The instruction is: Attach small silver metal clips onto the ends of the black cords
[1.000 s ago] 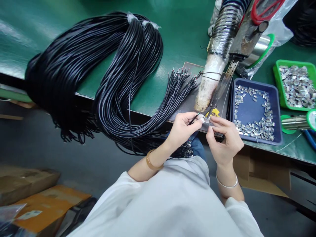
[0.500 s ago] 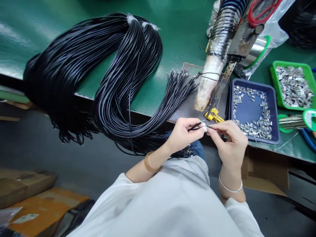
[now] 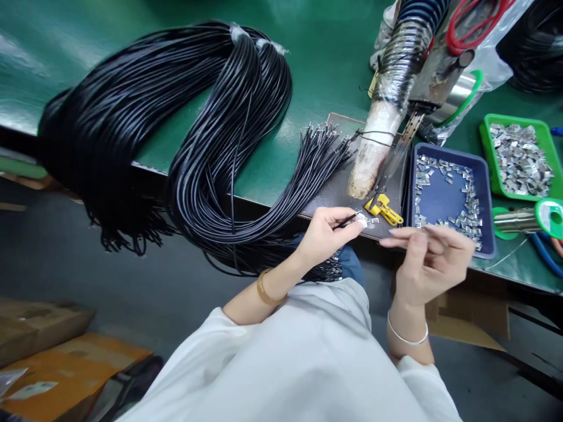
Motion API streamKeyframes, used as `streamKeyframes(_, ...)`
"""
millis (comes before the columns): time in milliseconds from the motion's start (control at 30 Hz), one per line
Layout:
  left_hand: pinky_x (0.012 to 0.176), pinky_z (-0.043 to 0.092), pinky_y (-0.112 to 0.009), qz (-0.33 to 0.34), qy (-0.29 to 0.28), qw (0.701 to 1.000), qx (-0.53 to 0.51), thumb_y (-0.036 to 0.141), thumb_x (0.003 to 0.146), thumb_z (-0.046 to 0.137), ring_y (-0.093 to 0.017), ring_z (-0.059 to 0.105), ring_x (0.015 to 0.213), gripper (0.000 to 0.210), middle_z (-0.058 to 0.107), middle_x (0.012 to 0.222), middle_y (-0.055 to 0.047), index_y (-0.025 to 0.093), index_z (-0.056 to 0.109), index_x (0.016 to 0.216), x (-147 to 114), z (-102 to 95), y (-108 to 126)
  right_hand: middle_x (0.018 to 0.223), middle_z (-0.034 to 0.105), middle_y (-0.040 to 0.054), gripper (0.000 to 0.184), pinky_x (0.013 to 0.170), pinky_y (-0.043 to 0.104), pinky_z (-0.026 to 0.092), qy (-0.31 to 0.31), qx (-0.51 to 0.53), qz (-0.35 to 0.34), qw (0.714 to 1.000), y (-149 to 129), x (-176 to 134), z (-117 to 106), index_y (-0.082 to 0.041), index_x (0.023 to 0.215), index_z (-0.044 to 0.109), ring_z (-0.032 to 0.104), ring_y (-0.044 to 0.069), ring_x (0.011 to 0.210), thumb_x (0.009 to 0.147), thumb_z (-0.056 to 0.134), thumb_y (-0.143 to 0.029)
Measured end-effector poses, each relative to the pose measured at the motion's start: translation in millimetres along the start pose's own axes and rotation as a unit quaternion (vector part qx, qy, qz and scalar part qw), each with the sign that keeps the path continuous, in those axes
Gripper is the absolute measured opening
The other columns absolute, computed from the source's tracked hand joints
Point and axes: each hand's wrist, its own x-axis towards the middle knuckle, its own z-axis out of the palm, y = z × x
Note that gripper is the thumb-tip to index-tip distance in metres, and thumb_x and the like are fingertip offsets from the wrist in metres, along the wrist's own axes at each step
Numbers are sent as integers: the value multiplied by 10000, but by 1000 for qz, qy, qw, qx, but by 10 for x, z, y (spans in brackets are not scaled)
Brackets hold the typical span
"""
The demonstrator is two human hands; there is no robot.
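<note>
My left hand is closed in a pinch on the end of a black cable at the bench's front edge. Small silvery metal connector pieces show just past its fingertips; whether they are attached to the cable or lie on the mat, I cannot tell. My right hand is apart from the cable, fingers stretched out and slightly blurred, with nothing visible in them. It hovers by the front edge of a blue tray of small metal connectors. A yellow plastic tool lies between the hands, behind them.
Bundled black cables cover the left side of the green bench and hang over its edge. A wrapped duct hose and a soldering iron reach down centrally. A green tray and a solder wire spool stand right.
My right hand has left the cable end and moved right to the blue tray, its fingers opening. My left hand keeps its pinch on the cable. Metal pieces now show past its fingertips.
</note>
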Motion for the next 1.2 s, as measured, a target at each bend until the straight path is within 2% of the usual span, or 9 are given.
streamKeyframes(67, 574, 376, -199, 5, 4, 1000, 5, 257, 753, 694, -75, 436, 593, 183, 526, 599, 19, 110, 644, 658, 7, 4, 0, 880, 762, 0, 177, 648, 267, 607, -41, -62, -48, 996, 33, -9, 35, -223, 1012, 636, 747, 153, 733, 867, 669, -127)
streamKeyframes(133, 588, 388, -202, 12, 13, 1000, 13, 250, 752, 682, -79, 442, 603, 180, 526, 606, 19, 115, 626, 648, 16, 17, -1, 968, 769, 15, 190, 787, 286, 617, -89, -119, -120, 982, 75, -12, 73, -224, 942, 652, 753, 165, 879, 821, 711, -90)
streamKeyframes(200, 595, 394, -203, 18, 24, 999, 25, 239, 748, 668, -83, 451, 615, 170, 528, 614, 17, 118, 613, 643, 29, 37, -2, 1030, 765, 24, 221, 843, 278, 606, -113, -150, -178, 966, 115, -12, 106, -225, 934, 646, 743, 159, 937, 802, 718, -64)
streamKeyframes(267, 598, 392, -205, 21, 32, 998, 41, 228, 749, 652, -86, 453, 624, 164, 522, 617, 16, 118, 603, 639, 45, 57, -5, 1043, 763, 26, 239, 840, 265, 602, -104, -165, -201, 960, 143, -8, 134, -228, 944, 640, 740, 153, 936, 799, 715, -54)
streamKeyframes(567, 578, 346, -219, 17, 59, 996, 58, 247, 769, 656, -82, 390, 607, 217, 447, 607, 29, 130, 566, 609, 98, 42, -53, 1036, 757, 28, 105, 779, 354, 633, -105, -124, -110, 981, 121, 60, 201, -248, 912, 654, 732, 189, 946, 863, 672, -157)
streamKeyframes(900, 551, 297, -218, 34, 67, 994, 74, 216, 772, 627, -75, 348, 603, 244, 402, 597, 30, 135, 508, 575, 82, 65, 39, 1061, 754, 22, 194, 779, 308, 626, -107, -109, -120, 981, 82, 87, 205, -241, 928, 683, 726, 173, 957, 815, 708, -86)
streamKeyframes(1000, 555, 311, -216, 37, 73, 994, 79, 212, 768, 625, -77, 366, 603, 232, 426, 598, 27, 133, 521, 576, 82, 66, 43, 1069, 755, 21, 161, 721, 309, 634, -105, -118, -118, 980, 72, 86, 206, -248, 918, 675, 735, 177, 930, 828, 701, -117)
streamKeyframes(1200, 581, 363, -218, 15, 57, 995, 76, 211, 757, 644, -81, 416, 599, 191, 479, 594, 25, 124, 579, 600, 83, 33, -4, 1060, 760, 23, 179, 728, 296, 621, -118, -118, -141, 976, 111, 47, 185, -249, 905, 627, 743, 167, 902, 818, 694, -107)
